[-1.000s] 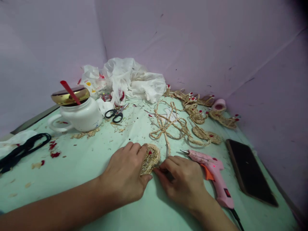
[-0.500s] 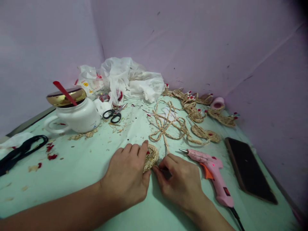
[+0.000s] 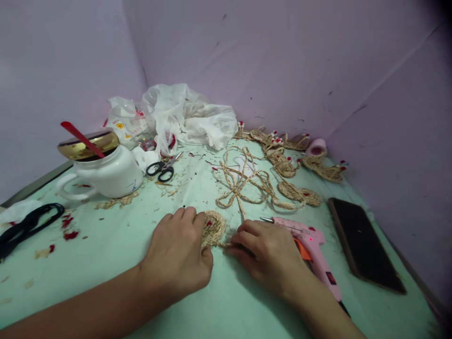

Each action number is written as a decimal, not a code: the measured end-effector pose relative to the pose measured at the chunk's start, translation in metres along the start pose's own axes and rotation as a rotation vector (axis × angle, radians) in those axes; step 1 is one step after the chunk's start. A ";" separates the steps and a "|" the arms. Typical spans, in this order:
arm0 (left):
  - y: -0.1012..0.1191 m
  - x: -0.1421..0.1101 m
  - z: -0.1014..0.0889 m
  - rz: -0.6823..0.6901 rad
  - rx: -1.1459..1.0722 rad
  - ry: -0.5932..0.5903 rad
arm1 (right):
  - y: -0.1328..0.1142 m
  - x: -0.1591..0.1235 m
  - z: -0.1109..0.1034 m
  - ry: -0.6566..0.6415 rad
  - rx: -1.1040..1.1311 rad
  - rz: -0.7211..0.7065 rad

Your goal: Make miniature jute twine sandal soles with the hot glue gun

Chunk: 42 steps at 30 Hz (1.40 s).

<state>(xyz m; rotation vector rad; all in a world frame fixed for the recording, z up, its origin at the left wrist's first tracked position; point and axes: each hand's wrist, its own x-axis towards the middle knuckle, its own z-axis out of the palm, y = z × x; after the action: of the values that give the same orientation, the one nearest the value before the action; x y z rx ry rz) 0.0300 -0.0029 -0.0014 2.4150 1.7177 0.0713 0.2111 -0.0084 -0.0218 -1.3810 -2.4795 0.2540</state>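
Note:
A flat coil of braided straw cord [image 3: 216, 226] with a small red spot at its centre lies on the green cloth. My left hand [image 3: 180, 252] is closed over its left side and hides that part. Cord runs from the coil's lower edge into my right hand [image 3: 264, 252], whose fingers pinch it just right of the coil. Past my right fingers the loose braided cord [image 3: 241, 207] continues up into a tangle of loops. Beside my right hand lies a pink glue gun [image 3: 319, 252], its red light on and its body partly covered by the hand.
On the right lies a dark phone [image 3: 365, 245]. Finished straw coils [image 3: 300, 193] and red-and-white-tipped pins [image 3: 277, 140] line the back right. Black-handled scissors [image 3: 164, 169], a white mug [image 3: 109, 174] and crumpled plastic bags [image 3: 190, 115] stand behind. A dark cord bundle [image 3: 31, 226] sits left.
My right hand has drawn slightly away from the coil, so a short stretch of cord now shows between them. It covers more of the glue gun. The whole view has shifted a little.

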 end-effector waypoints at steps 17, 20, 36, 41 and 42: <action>-0.002 0.000 0.000 -0.001 -0.014 -0.026 | 0.001 0.009 0.004 0.051 0.064 0.244; -0.002 -0.001 0.000 -0.007 -0.018 -0.025 | 0.001 0.011 0.005 0.077 0.075 0.286; 0.000 0.002 -0.003 -0.008 -0.067 -0.042 | -0.003 0.014 0.014 0.230 0.128 0.322; -0.001 0.002 -0.002 -0.004 -0.066 -0.030 | -0.007 0.018 0.014 0.208 0.072 0.376; -0.002 0.002 -0.002 0.003 -0.064 -0.025 | -0.008 0.018 0.012 0.182 0.051 0.374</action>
<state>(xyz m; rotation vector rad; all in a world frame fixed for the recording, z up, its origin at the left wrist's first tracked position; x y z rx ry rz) 0.0285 -0.0005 -0.0001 2.3629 1.6757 0.0946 0.1912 0.0022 -0.0281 -1.7550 -2.0447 0.2548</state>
